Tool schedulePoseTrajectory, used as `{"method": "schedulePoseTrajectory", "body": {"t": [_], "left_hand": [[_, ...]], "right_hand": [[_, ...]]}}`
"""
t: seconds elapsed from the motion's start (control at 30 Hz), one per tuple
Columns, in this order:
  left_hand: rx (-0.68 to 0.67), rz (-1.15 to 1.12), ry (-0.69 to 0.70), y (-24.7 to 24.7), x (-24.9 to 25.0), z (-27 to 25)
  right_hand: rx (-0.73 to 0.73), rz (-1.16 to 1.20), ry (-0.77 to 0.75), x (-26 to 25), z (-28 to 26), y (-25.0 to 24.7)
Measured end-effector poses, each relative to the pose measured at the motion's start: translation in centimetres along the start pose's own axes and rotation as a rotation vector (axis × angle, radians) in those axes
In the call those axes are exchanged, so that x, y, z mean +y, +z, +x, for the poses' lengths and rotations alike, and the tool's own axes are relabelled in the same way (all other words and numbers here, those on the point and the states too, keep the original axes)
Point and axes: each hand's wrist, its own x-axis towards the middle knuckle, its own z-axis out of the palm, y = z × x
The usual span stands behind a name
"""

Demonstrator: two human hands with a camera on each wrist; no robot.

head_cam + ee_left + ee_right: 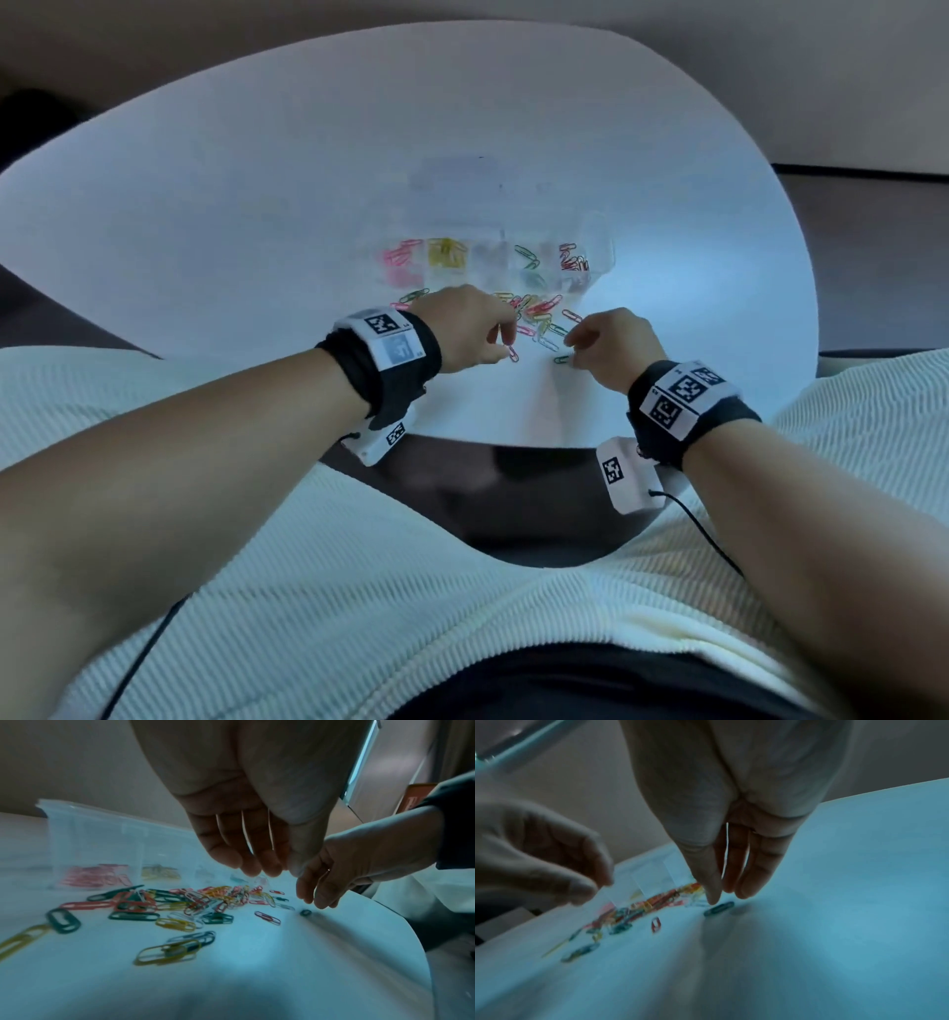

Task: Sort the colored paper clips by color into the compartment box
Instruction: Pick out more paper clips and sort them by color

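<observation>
A clear compartment box (606, 252) stands on the white table and holds pink (400, 254), yellow (447, 253), green (526, 257) and red clips (572, 259) in separate cells. A loose pile of mixed clips (534, 313) lies just in front of it. My left hand (500, 342) hovers over the pile's near edge with relaxed fingers (257, 866) hanging down and nothing seen in them; a red clip (512, 353) lies below it. My right hand (725, 896) points straight fingers down at a lone green clip (718, 908), the thumb tip at its edge.
The table's near edge (462, 437) curves close behind both wrists. More clips lie scattered to the left of the pile, among them a yellow and green pair (169, 953). Bare tabletop (859, 902) spreads to the right of the right hand.
</observation>
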Motion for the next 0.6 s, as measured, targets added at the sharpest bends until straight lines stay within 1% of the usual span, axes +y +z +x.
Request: {"method": "schedulePoseTrajectory", "body": {"t": [0.07, 0.17, 0.27, 0.37, 0.43, 0.5, 0.53, 0.6], "left_hand": [[-0.002, 0.021, 0.028, 0.6, 0.6, 0.9], [0.041, 0.030, 0.048, 1.5, 2.1, 2.2], [0.056, 0.123, 0.064, 2.2, 3.8, 4.1], [0.006, 0.255, 0.044, 2.4, 5.1, 6.8], [-0.061, 0.348, 0.034, 2.6, 5.9, 8.2], [-0.139, 0.437, 0.027, 3.0, 6.9, 8.7], [-0.163, 0.494, 0.018, 3.2, 7.2, 8.8], [-0.184, 0.518, -0.009, 3.3, 7.5, 8.8]], "right_hand": [[0.006, -0.017, 0.010, 0.5, -0.1, 0.6], [0.047, -0.026, 0.019, 0.9, -0.2, 1.5], [0.054, -0.030, 0.060, 0.7, 0.1, 1.7], [0.009, -0.027, 0.141, 0.6, 0.3, 1.5], [-0.046, 0.001, 0.185, 1.0, 0.4, 1.4], [-0.097, 0.005, 0.208, 1.5, 0.5, 1.2], [-0.116, 0.002, 0.213, 1.7, 0.6, 1.1], [-0.152, -0.009, 0.212, 1.7, 0.6, 0.9]]}}
